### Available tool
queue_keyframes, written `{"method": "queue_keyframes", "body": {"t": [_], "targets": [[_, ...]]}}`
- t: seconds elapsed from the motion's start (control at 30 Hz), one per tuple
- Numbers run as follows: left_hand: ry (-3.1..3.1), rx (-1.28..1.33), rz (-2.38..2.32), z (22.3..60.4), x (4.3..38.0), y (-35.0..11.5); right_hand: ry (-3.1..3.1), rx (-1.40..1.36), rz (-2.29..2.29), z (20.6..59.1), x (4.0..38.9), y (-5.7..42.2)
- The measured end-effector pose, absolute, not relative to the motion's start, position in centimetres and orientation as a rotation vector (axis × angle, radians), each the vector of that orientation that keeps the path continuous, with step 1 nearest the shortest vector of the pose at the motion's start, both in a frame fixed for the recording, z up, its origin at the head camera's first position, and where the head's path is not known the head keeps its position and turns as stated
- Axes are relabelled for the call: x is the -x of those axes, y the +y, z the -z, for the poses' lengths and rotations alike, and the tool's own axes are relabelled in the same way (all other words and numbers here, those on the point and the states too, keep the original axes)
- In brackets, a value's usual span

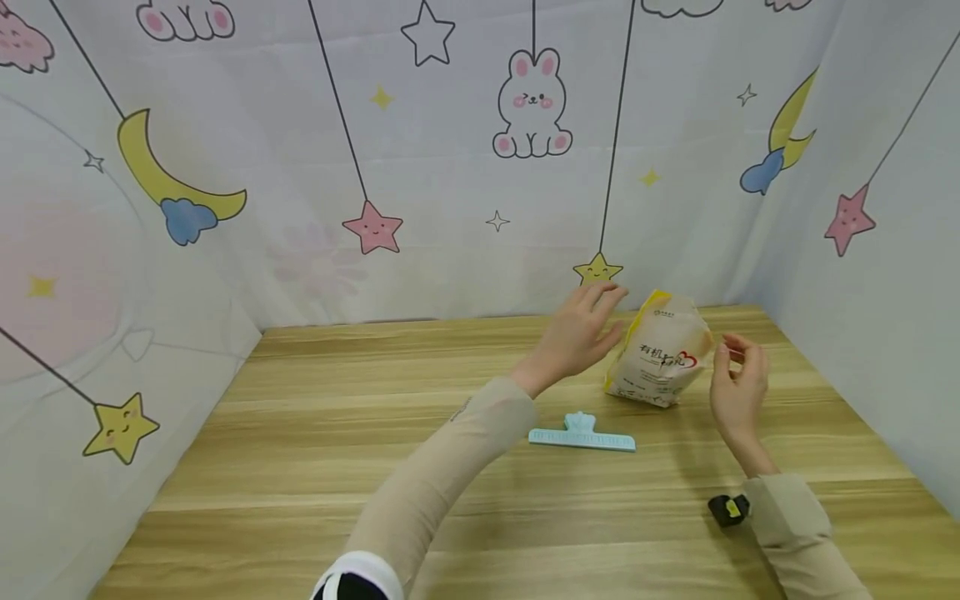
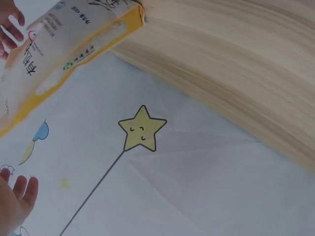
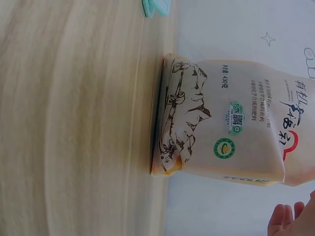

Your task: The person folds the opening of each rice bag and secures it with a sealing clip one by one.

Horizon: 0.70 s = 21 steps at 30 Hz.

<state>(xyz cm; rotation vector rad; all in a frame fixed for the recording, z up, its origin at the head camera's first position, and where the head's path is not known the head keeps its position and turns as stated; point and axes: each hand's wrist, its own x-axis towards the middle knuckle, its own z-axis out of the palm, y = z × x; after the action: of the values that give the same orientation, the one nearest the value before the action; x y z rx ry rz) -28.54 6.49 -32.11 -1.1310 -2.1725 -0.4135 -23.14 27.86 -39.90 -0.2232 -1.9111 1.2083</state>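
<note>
The bag (image 1: 658, 354) stands upright on the table (image 1: 337, 500), between the two hands, and I see no grip on it. The left hand (image 1: 579, 333) is just to its left, with the fingers spread apart; the right hand (image 1: 738, 390) is just to its right, with the fingers loosely bent and pinching nothing. The blue clip (image 1: 582, 439) lies on the near side of the left hand, and the patterned cloth (image 1: 450, 150) hangs beyond. I worry that one hand pushing before the other supports could tip the bag; also, the left sleeve (image 1: 457, 467), if lowered, could brush the clip aside.
</note>
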Motion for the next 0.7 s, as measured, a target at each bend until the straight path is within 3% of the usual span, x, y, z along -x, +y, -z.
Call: {"method": "queue_keyframes", "body": {"t": [0.7], "targets": [[-2.344,1.188,0.072,29.5,27.4,12.1,-1.898,0.216,-1.375,40.0,23.4,28.1]]}}
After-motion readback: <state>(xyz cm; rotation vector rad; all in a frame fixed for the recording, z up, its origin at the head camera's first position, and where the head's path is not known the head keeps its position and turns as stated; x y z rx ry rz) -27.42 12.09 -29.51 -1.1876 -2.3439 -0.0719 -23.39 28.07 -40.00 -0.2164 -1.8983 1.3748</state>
